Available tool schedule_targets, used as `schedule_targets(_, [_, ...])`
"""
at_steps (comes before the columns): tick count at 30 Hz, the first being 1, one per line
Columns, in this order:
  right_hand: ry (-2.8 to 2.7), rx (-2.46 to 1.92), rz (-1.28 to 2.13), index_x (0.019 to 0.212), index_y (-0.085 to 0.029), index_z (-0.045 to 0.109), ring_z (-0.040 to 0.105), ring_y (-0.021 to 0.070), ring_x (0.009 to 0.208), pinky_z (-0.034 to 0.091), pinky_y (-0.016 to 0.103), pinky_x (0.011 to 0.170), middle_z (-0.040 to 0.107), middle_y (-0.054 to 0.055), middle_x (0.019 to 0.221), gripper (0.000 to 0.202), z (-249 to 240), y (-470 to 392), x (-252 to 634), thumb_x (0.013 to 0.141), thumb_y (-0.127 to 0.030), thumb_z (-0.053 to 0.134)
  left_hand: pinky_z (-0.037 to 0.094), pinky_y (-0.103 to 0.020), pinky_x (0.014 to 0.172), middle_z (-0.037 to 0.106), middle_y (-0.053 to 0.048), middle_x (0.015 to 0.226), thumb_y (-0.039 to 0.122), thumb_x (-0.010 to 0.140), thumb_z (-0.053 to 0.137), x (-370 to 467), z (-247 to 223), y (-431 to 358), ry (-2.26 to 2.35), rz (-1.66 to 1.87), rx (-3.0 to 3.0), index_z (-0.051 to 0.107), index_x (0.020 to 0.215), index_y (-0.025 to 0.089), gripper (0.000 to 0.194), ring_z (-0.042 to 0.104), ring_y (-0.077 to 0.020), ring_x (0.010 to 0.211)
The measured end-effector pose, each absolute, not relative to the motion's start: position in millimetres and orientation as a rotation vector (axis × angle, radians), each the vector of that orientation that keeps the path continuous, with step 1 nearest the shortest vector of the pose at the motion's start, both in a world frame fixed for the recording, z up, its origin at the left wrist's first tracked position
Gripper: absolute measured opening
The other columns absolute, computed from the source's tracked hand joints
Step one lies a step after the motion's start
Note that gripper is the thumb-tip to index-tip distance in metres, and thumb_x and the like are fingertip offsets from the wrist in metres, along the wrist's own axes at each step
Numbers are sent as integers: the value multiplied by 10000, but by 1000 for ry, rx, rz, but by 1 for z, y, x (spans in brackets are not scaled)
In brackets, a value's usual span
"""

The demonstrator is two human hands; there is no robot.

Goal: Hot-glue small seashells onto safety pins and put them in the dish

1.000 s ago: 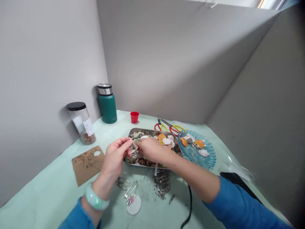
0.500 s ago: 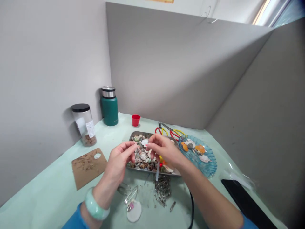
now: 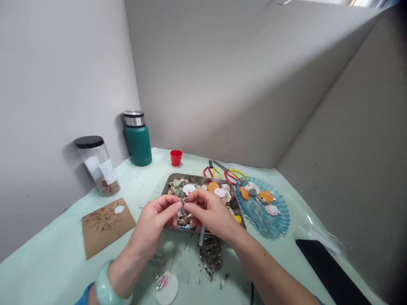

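My left hand [image 3: 160, 216] and my right hand [image 3: 208, 209] meet over the near part of a metal tray [image 3: 241, 207] full of seashells. Thumb and forefinger are pinched together on each, the tips almost touching. Whatever lies between them is too small to make out. In the tray, a white disc with a red spot [image 3: 188, 189] and an orange shell [image 3: 213, 187] rest behind my fingers. A pale translucent stick [image 3: 202, 236] pokes out below my right hand. Just nearer lies a heap of small safety pins [image 3: 211, 254]. A white disc [image 3: 168, 289] with a pink mark sits beside larger pins.
Right of the tray stands a blue glass plate [image 3: 263, 224] holding several shells, with scissors [image 3: 233, 173] behind. A red cup [image 3: 176, 158], green flask [image 3: 138, 144], clear jar [image 3: 103, 169] and brown board [image 3: 104, 241] are leftward. A black flat object [image 3: 330, 271] lies right.
My hands have come together, from a small gap to nearly touching fingertips, and sit lower in view. The camera view has tilted down, and more of the tray's right side shows.
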State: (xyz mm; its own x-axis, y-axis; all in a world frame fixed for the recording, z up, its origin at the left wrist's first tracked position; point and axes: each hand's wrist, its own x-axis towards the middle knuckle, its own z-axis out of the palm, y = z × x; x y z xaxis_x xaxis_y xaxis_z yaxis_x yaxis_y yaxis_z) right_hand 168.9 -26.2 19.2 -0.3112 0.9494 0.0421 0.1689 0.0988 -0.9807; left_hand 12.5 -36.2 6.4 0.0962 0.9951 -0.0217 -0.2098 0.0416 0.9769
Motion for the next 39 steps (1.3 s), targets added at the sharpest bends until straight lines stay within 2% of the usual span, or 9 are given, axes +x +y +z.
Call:
schedule_targets(3, [-1639,-1120,1290,891,-200,522,506,65,468,410,161,408,529,-41,650,110,21,-28,168,798,-253,547,369,-187,493,531,46,506,296,712,673,13,6,-37,989,1201,1073,621,784,167,158,449,-75,476])
schedule_targets(10, [-1614,-1111,1288,880,-208,516,513,69,478,404,154,383,535,-34,684,117,16,-27,167,806,-295,541,384,-195,488,537,51,507,315,718,673,14,6,-36,996,1191,1116,603,807,167,186,464,-77,466])
schedule_targets(19, [-1625,-1140,1343,876,-207,505,560,98,483,440,178,397,558,-30,623,86,15,-27,167,829,-278,498,433,-224,544,567,31,537,315,736,646,13,4,-35,984,1153,1062,590,815,154,188,509,-97,508])
schedule_targets(25, [-1704,-1149,1221,982,-238,495,583,116,494,455,195,422,575,-37,611,139,11,-26,169,853,-273,460,409,-203,520,562,42,563,316,746,632,13,5,-35,1048,1160,1128,585,834,161,184,498,-85,502])
schedule_targets(31, [-1792,-1128,1112,998,-249,486,589,108,510,445,188,458,592,-43,621,158,10,-30,171,848,-216,451,391,-190,521,538,57,507,318,766,605,12,8,-35,1113,1149,1265,583,838,169,167,488,-84,494])
schedule_targets(39, [-1652,-1088,1320,906,-217,499,588,121,579,467,196,418,583,-12,742,99,12,-30,166,809,-237,505,426,-220,538,561,45,531,267,760,604,11,2,-32,1010,1100,1189,553,816,174,120,516,-99,506])
